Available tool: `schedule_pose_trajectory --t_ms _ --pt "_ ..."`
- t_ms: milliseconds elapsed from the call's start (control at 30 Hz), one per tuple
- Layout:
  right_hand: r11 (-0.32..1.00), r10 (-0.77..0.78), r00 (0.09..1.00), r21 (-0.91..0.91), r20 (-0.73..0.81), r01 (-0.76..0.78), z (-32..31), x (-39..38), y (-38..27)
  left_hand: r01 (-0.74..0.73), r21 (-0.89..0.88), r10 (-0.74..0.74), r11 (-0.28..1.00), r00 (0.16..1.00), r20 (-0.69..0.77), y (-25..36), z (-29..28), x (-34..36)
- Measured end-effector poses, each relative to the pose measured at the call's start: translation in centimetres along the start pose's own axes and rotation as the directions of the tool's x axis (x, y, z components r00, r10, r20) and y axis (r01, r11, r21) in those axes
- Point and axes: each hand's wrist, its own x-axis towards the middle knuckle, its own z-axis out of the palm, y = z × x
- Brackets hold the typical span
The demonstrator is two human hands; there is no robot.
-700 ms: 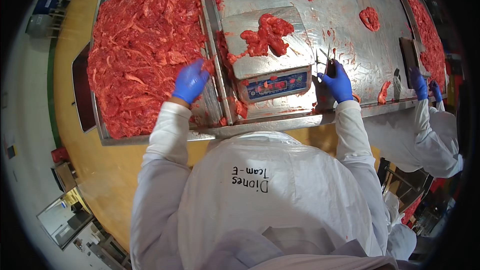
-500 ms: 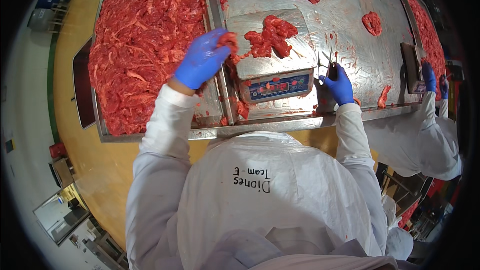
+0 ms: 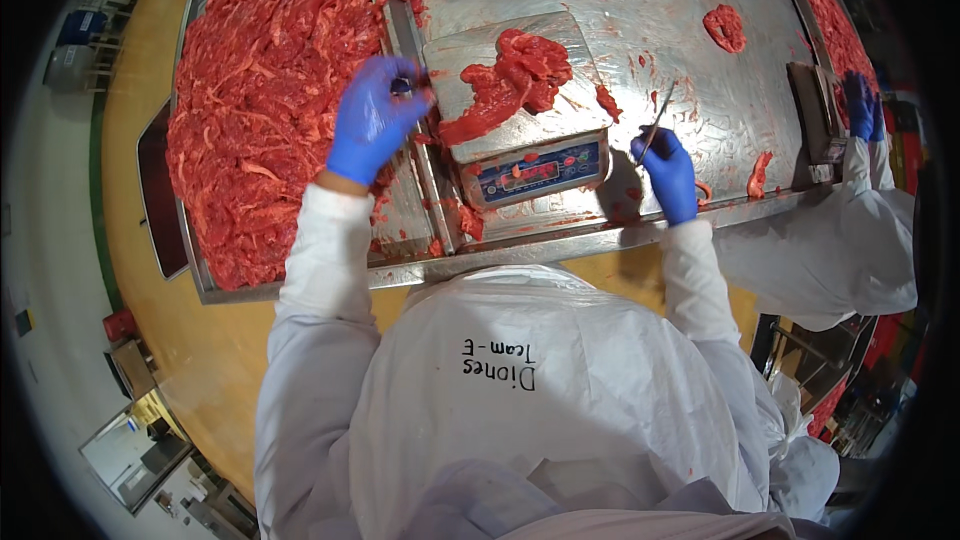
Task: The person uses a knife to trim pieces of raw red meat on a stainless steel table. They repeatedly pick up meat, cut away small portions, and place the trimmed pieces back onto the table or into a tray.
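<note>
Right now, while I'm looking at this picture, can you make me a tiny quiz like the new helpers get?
1. True or false: the person's right hand is holding a thin blade.
2. Fill in the gap: from where the person stands, the big meat pile is on the ____ side of the scale.
3. What is resting on top of the scale?

Key:
1. True.
2. Left.
3. Some red meat.
</note>
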Motion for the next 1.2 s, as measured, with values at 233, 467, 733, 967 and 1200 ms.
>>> schedule_pose_trajectory --t_ms 233,467,733,967,1200 --pt "0.896 0.195 0.495 0.051 0.847 -0.441 10.4 -4.6 -6.4 -0.005 0.237 -0.007 0.972 0.999 0.05 1.0 4.3 -4.8" --pt "0.847 0.172 0.609 0.199 0.774 -0.493 15.9 -1.1 -8.2 0.017 0.076 -0.028 0.997 0.99 0.138 1.9 4.6 -7.1" --pt "0.929 -0.074 0.648 0.289 0.758 -0.231 6.0 -2.3 -9.8 0.27 0.727 -0.275 0.632 0.954 -0.116 -9.6 -5.4 -13.8" --pt "0.843 -0.001 0.996 0.535 0.09 -0.047 3.7 10.6 -2.1 0.085 0.559 -0.045 0.825 0.995 -0.084 -3.5 0.8 -5.8" --pt "0.996 0.058 0.981 -0.075 0.184 -0.045 2.7 5.6 4.4 -0.076 0.686 -0.087 0.723 0.976 0.199 -8.0 6.5 -5.4"
